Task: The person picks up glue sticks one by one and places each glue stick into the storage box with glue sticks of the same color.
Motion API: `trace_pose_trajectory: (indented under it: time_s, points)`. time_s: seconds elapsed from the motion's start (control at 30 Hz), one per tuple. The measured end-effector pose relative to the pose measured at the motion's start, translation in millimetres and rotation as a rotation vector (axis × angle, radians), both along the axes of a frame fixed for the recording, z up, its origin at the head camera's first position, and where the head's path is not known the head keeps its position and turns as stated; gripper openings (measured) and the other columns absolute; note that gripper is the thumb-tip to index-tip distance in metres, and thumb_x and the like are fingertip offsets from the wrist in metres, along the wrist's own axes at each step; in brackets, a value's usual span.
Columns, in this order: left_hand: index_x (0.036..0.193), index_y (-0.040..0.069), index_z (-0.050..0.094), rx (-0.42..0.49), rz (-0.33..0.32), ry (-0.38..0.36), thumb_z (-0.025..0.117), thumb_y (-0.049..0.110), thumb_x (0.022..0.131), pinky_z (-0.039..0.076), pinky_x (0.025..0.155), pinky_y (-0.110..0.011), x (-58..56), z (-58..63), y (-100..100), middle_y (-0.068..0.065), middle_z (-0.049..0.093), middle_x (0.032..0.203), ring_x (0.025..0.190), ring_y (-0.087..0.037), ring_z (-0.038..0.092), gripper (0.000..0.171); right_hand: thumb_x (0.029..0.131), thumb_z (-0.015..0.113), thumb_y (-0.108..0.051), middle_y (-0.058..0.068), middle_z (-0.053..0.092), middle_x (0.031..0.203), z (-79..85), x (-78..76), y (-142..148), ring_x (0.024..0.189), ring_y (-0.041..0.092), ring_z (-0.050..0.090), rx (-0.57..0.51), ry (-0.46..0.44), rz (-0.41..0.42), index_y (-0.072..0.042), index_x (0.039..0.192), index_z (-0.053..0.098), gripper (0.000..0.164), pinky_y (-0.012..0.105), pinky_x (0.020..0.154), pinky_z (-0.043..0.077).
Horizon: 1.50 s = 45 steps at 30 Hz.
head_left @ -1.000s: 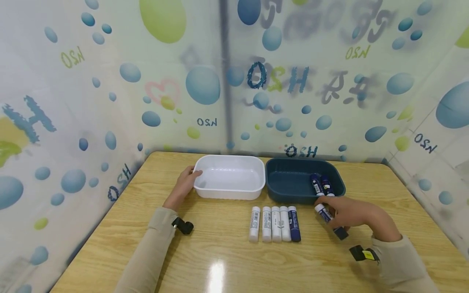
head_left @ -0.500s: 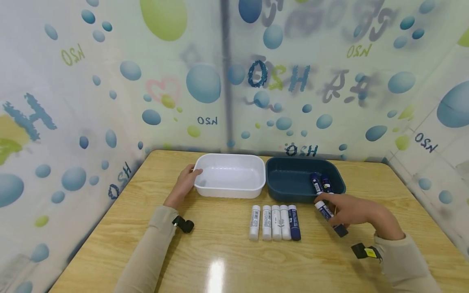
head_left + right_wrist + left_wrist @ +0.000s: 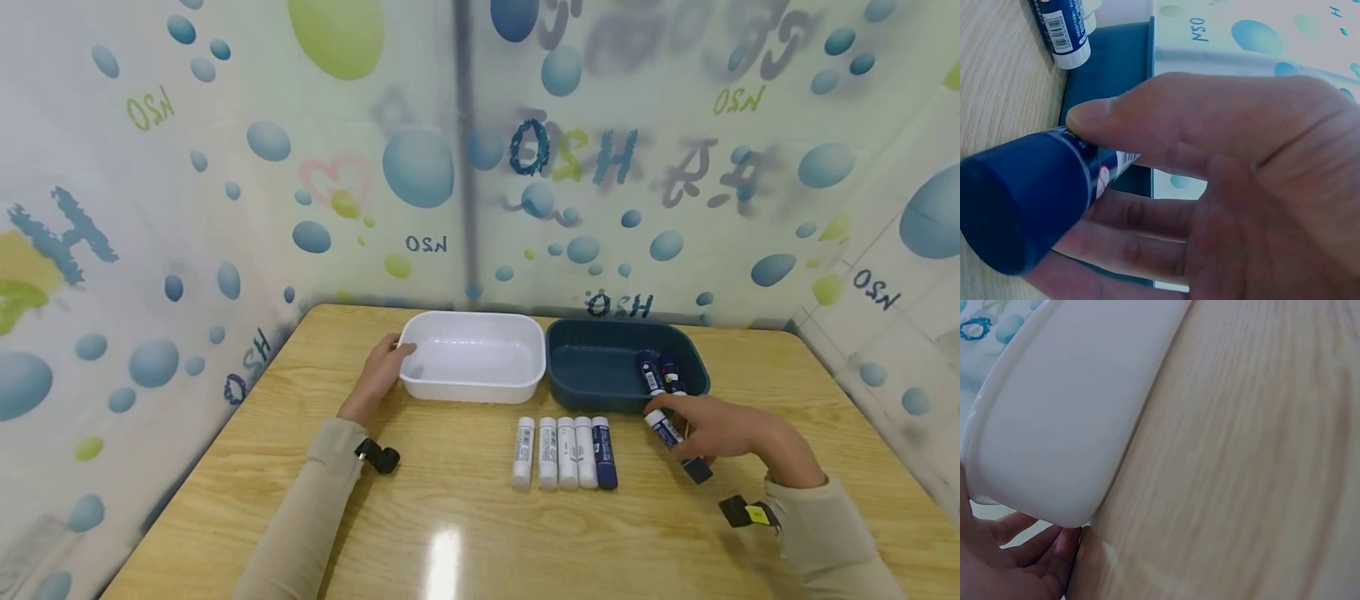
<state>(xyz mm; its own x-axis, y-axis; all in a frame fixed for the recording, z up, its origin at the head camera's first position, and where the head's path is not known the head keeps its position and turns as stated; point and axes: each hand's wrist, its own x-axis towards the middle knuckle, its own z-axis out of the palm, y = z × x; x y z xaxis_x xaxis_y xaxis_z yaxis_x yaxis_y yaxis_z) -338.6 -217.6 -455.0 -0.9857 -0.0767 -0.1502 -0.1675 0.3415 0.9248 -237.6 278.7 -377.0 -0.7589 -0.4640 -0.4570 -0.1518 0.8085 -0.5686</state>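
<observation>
My left hand (image 3: 381, 371) grips the left end of a white plastic tray (image 3: 472, 391), thumb over the rim and fingers against the outer wall. In the left wrist view the fingertips (image 3: 1067, 540) touch the tray's lower corner. My right hand (image 3: 727, 433) pinches a dark blue glue stick (image 3: 1032, 194) between thumb and fingers, just in front of the dark teal tray (image 3: 600, 396). That stick is tilted, its white end toward the tray. Two blue glue sticks (image 3: 649, 371) lie at the right inside the teal tray.
A row of several white glue sticks (image 3: 567, 452) and one blue glue stick (image 3: 603, 452) lies on the wooden table (image 3: 360, 533) before the trays. The two trays stand side by side near the back edge. A patterned curtain (image 3: 345, 125) hangs behind the table.
</observation>
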Motion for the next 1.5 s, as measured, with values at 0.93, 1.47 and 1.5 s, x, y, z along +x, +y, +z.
trace_pose_trajectory:
  time_s: [0.93,1.47,1.5]
  points:
    - [0.155,0.007,0.038,0.003,-0.005,0.012,0.047,0.038,0.106,0.035,0.123,-0.051,-0.8,-0.6,-1,-0.017,0.04,0.162,0.146,-0.035,0.044,0.059,0.09,0.071,-0.007,0.01,0.053,0.097,-10.7,-7.0,-1,0.074,0.021,0.053,0.016,-0.041,-0.018,-0.01,0.147,0.045,0.063,0.039,0.061,0.054]
    - [0.157,0.007,0.036,0.014,-0.013,-0.013,0.047,0.039,0.106,0.035,0.123,-0.052,-1.0,2.2,-2,-0.018,0.038,0.163,0.147,-0.035,0.043,0.061,0.089,0.07,-0.007,0.011,0.055,0.1,-1.6,-4.1,3,0.077,0.021,0.055,0.009,-0.002,-0.007,-0.008,0.148,0.045,0.064,0.039,0.062,0.055]
    - [0.157,0.007,0.036,0.012,-0.014,-0.011,0.047,0.039,0.107,0.035,0.123,-0.052,-1.0,2.0,-2,-0.018,0.038,0.163,0.147,-0.035,0.043,0.061,0.089,0.071,-0.007,0.011,0.055,0.102,-1.1,-4.0,4,0.078,0.022,0.055,0.008,0.0,-0.01,-0.008,0.148,0.045,0.064,0.039,0.062,0.055]
